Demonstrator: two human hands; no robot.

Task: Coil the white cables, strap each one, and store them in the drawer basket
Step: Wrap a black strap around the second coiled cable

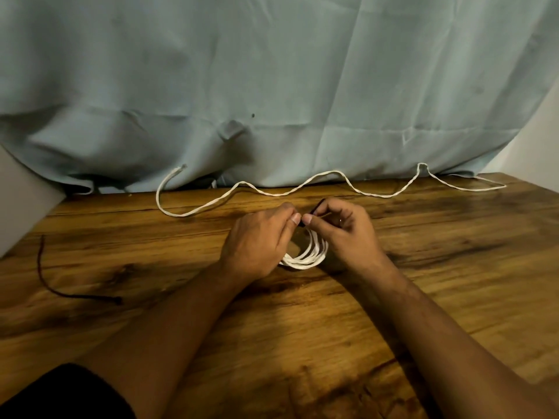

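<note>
the left hand (257, 237) and right hand (341, 234) are pinching a dark strap (316, 208) over the coiled white cable (305, 255), likely binding its loops. another white cable (302, 189) is lying loose at twelve o'clock; a spare strap (60, 290) is waiting at nine o'clock.

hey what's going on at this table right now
A person is fastening a dark strap around a coiled white cable, pinching it with the left hand and right hand over the wooden table. A second white cable lies uncoiled along the back edge, and another dark strap waits at left. No drawer basket is visible.
</note>
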